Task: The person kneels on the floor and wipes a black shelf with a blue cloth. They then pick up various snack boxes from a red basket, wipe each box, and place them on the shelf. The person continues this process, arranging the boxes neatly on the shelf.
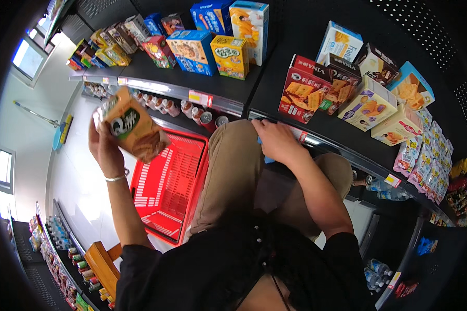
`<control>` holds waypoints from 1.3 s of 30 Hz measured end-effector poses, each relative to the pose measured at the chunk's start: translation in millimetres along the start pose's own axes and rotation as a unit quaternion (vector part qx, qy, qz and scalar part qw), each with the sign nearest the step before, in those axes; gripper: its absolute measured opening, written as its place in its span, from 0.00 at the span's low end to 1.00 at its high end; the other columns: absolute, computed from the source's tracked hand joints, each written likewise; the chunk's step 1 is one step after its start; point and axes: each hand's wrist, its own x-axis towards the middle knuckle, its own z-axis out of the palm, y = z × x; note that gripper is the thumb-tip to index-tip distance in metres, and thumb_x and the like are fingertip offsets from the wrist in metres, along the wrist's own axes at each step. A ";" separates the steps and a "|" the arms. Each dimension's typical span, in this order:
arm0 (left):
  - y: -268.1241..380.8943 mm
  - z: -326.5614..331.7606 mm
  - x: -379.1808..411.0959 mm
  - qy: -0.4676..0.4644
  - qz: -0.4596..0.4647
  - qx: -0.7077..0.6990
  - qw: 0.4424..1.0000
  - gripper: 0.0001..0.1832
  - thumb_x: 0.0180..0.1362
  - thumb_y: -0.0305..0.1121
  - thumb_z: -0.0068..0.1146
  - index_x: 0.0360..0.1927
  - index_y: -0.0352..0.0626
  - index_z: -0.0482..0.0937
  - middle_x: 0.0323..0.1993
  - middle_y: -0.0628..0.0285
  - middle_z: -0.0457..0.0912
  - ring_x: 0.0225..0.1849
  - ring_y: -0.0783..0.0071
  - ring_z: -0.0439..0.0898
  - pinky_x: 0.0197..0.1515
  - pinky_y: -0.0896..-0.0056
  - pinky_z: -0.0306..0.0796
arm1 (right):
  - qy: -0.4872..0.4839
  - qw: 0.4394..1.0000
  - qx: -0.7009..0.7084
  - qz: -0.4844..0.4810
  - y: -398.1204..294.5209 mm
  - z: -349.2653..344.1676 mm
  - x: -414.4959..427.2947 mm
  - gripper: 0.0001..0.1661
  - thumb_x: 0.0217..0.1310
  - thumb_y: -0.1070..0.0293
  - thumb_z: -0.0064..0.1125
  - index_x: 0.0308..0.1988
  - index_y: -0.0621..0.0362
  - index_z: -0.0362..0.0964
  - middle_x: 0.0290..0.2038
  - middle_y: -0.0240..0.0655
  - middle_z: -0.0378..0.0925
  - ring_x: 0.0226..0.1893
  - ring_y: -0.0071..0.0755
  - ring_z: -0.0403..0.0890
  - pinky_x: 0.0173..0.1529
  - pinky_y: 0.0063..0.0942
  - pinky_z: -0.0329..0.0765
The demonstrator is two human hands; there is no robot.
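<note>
My left hand holds up an orange-brown snack box by its side, tilted and slightly blurred. Below and right of that box, a red plastic shopping basket stands on the floor, its slatted inside visible. My right hand lies palm down by my knee, against the front edge of the black shelf. Small bits of something blue show beneath its fingers; whether the hand grips it is hidden. A red biscuit box stands on the shelf just beyond this hand.
Cream biscuit boxes and pink snack packets stand to the right. A blue cookie box and yellow box are on the left shelf, with bottled drinks underneath. A wooden piece and a mop are at left.
</note>
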 end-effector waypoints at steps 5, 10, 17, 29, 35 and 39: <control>68.4 150.1 67.3 -0.089 0.014 -0.199 0.976 0.24 0.74 0.43 0.43 0.65 0.39 0.68 0.61 0.55 0.74 0.64 0.64 0.72 0.68 0.57 0.63 | 0.050 0.998 -0.029 -0.008 10.5 15.1 -2.4 0.25 0.51 0.73 0.61 0.51 0.62 0.68 0.41 0.48 0.79 0.39 0.55 0.85 0.43 0.53 0.80; 61.6 255.8 144.6 -0.342 0.003 -0.395 0.852 0.15 0.72 0.40 0.47 0.51 0.41 0.77 0.51 0.59 0.82 0.55 0.66 0.78 0.64 0.60 0.68 | 0.042 0.999 -0.008 -0.003 -0.5 8.6 1.7 0.24 0.53 0.74 0.59 0.51 0.62 0.68 0.42 0.47 0.79 0.40 0.56 0.84 0.43 0.54 0.80; 10.7 403.3 123.5 -0.311 0.048 -0.246 0.917 0.17 0.67 0.35 0.57 0.52 0.33 0.76 0.45 0.57 0.82 0.44 0.75 0.82 0.49 0.74 0.76 | 0.023 1.000 -0.006 0.004 -0.4 -3.7 2.9 0.23 0.50 0.71 0.65 0.47 0.63 0.70 0.40 0.47 0.80 0.39 0.51 0.85 0.42 0.45 0.83; -94.2 439.1 102.8 -0.382 -0.114 -0.223 0.889 0.31 0.63 0.35 0.59 0.64 0.30 0.62 0.52 0.48 0.79 0.51 0.66 0.81 0.56 0.68 0.75 | 0.034 0.999 -0.012 -0.019 0.4 -0.3 3.8 0.30 0.54 0.71 0.59 0.58 0.64 0.68 0.38 0.46 0.81 0.31 0.45 0.86 0.34 0.38 0.83; -113.9 433.6 98.3 -0.374 -0.180 -0.203 0.887 0.30 0.57 0.27 0.46 0.66 0.38 0.66 0.57 0.52 0.76 0.59 0.65 0.75 0.64 0.68 0.68 | 0.006 1.000 0.005 -0.010 0.0 -2.2 4.0 0.32 0.56 0.73 0.58 0.61 0.65 0.63 0.40 0.48 0.80 0.34 0.48 0.86 0.36 0.39 0.84; -117.0 439.0 115.2 -0.389 -0.015 -0.115 0.914 0.27 0.58 0.29 0.46 0.63 0.36 0.69 0.57 0.53 0.76 0.60 0.62 0.75 0.64 0.64 0.67 | -0.014 0.999 0.038 -0.003 -2.0 -2.6 5.8 0.34 0.59 0.75 0.52 0.66 0.65 0.61 0.40 0.51 0.78 0.33 0.54 0.84 0.37 0.45 0.81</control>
